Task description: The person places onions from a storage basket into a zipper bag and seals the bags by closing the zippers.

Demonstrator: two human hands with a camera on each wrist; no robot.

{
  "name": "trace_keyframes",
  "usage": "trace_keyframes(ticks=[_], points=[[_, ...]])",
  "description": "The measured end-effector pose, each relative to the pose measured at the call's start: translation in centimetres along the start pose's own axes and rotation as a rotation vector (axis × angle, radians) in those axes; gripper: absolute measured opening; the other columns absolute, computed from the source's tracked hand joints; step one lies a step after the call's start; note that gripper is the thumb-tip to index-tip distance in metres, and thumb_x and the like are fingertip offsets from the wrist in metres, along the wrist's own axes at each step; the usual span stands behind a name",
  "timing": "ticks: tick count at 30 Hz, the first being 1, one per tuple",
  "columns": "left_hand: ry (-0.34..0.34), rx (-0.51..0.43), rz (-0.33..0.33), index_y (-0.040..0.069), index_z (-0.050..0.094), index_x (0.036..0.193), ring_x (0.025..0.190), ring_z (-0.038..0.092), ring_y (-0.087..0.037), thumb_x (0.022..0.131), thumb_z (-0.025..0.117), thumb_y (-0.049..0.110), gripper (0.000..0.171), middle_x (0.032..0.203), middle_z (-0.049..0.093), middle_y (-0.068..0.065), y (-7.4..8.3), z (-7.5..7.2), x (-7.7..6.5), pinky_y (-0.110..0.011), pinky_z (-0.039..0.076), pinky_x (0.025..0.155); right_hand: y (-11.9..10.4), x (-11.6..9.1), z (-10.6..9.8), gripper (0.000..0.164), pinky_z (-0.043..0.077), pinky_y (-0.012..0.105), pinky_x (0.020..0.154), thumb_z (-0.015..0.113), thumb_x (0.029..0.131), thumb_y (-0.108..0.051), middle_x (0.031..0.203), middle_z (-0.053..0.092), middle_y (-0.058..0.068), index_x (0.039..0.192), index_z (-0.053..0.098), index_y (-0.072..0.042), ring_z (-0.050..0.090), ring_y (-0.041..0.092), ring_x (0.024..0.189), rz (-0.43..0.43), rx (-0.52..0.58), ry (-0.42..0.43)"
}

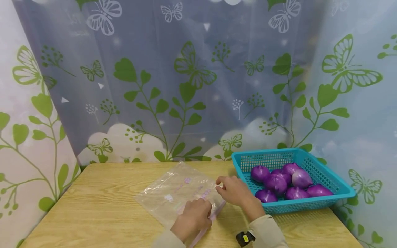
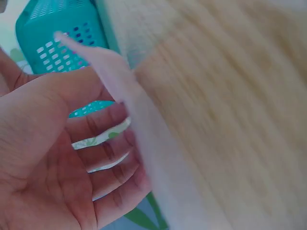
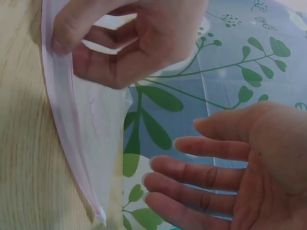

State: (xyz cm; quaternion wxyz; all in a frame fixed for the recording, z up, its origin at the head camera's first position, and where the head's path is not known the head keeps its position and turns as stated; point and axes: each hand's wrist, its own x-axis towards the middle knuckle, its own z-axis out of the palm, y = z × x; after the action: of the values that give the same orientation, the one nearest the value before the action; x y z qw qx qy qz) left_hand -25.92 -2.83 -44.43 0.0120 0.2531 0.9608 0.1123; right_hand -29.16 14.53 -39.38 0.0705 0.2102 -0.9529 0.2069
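Note:
A clear zip bag (image 1: 176, 187) with small pink and white prints lies flat on the wooden table, turned at a slant. Along its near right side runs a pink zip strip (image 1: 219, 210). My left hand (image 1: 193, 217) pinches this strip between thumb and fingers; in the right wrist view the left thumb (image 3: 62, 36) lies over the pink edge. Beside the bag's right corner is my right hand (image 1: 235, 193), its fingers relaxed. The right wrist view shows those fingers (image 3: 196, 179) spread and holding nothing, apart from the strip's end.
To the right stands a teal plastic basket (image 1: 344, 188) with perforated walls. Several shiny purple onions (image 1: 276, 184) lie in it. A black wrist device (image 1: 245, 238) sits at the right sleeve. Behind the table (image 1: 102, 203) hangs a curtain (image 1: 161, 96) printed with butterflies and leaves.

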Motion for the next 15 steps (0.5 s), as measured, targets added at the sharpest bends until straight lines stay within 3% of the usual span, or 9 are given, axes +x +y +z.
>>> trace_keyframes(ticks=[7,15], points=[[0.043,-0.155,-0.039,0.007,0.067,0.080,0.058,0.054,-0.007,0.086,0.078,0.012,0.014,0.071,0.063,0.001,-1.3,-0.9,-0.7,-0.014,0.052,0.055,0.0,-0.1,0.5,0.014,0.059,0.036,0.064,0.065,0.095,-0.012,0.082,0.074,0.006,0.103,0.074,-0.005,0.067,0.018,0.073,-0.013,0.029,-0.025],[0.219,-0.308,-0.063,0.005,0.059,0.078,0.053,0.043,-0.009,0.083,0.070,-0.001,0.014,0.068,0.055,-0.001,-2.6,-3.2,-1.9,-0.016,0.038,0.046,-0.5,0.3,1.2,0.018,0.048,0.027,0.055,0.065,0.097,-0.010,0.072,0.064,0.001,0.113,0.062,-0.003,0.055,0.012,0.062,-0.033,0.086,-0.007]])
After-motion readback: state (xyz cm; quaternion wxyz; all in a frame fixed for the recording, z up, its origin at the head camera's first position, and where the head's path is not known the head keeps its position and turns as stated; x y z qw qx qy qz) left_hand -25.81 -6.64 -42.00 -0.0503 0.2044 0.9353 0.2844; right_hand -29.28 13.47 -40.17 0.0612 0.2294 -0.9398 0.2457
